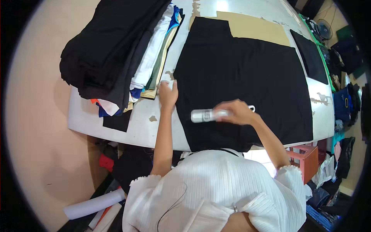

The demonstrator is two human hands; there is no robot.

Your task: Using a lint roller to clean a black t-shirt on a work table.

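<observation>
A wide black fabric piece (247, 73), narrower at its upper left, lies spread on the white table (143, 127). Over its lower middle, my right hand (235, 112) is closed around what looks like a white lint roller (202, 115). The roller end points left, and its handle tip shows past my wrist; slight blur softens it. My left hand (168, 94) rests by the fabric's left edge, thumb and fingers apart with nothing seen in them. Just left of that hand rises a tall stack of folded clothes (150, 58), topped with black garments (104, 50).
Tan card or cloth (259, 29) shows beyond the black fabric. A smaller folded black piece (309, 56) lies at the table's right. Near the front right corner stands a reddish plastic stool (305, 158). A white roll (92, 205) leans below left. Clothes and a fan (324, 29) line the right side.
</observation>
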